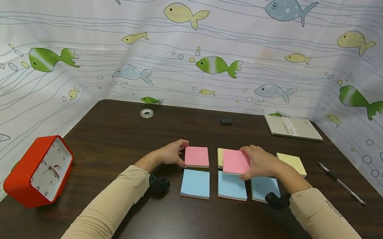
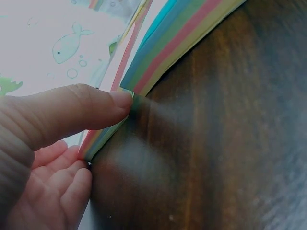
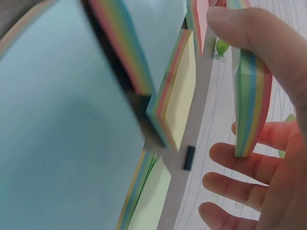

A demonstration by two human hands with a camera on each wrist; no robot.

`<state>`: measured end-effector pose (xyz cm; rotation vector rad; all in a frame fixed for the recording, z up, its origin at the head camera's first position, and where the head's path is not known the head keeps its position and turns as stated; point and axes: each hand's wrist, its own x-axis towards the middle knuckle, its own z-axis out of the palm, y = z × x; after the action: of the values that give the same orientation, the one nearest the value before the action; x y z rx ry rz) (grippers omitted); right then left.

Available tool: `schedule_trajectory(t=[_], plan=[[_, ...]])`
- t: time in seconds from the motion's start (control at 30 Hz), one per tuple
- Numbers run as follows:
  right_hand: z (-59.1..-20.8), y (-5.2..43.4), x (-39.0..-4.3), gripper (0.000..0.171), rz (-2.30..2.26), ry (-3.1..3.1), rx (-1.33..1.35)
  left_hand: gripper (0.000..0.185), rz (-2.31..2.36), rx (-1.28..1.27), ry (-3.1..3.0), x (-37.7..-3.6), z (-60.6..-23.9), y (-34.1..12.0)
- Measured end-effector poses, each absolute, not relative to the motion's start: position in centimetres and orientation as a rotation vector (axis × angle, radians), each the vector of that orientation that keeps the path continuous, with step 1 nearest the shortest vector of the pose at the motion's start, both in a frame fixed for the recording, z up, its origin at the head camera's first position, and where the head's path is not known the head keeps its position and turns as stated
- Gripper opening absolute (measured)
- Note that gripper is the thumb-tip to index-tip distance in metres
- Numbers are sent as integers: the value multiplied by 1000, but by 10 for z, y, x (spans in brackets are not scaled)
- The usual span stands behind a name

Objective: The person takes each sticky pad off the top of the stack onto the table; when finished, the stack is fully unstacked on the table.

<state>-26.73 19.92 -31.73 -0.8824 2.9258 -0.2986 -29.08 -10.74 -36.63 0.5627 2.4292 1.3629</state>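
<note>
A pink sticky note pad [image 1: 236, 162] is pinched between the thumb and fingers of my right hand [image 1: 264, 164]. It overlaps a yellow sticky note pad [image 1: 220, 158] in the head view; in the right wrist view the held pad [image 3: 253, 96] shows striped, layered edges and stands off from the other pads. My left hand [image 1: 170, 153] holds a second pink pad [image 1: 197, 157] by its left side, thumb at the near corner and fingers at the far one. Nearer me lie a left blue pad [image 1: 196, 184], a middle blue pad [image 1: 232, 187] and a right blue pad [image 1: 264, 189].
Another yellow pad [image 1: 292, 164] lies right of my right hand, with a pen [image 1: 341, 184] beyond it. A red clock [image 1: 40, 171] stands at left. Along the back are a tape roll [image 1: 147, 113], a small dark block [image 1: 226, 121] and a notebook [image 1: 293, 128].
</note>
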Motion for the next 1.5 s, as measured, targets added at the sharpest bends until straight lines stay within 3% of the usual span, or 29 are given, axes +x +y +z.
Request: schedule_trajectory(t=[1.07,1.5], plan=[[-320,305,-222,88,-408,2881,-737,81,1350,588,2444,-294,-371,-110],[-328,354,-221,86,-382,2885,-680,80,1347,596,2455,-295,-371,-108]])
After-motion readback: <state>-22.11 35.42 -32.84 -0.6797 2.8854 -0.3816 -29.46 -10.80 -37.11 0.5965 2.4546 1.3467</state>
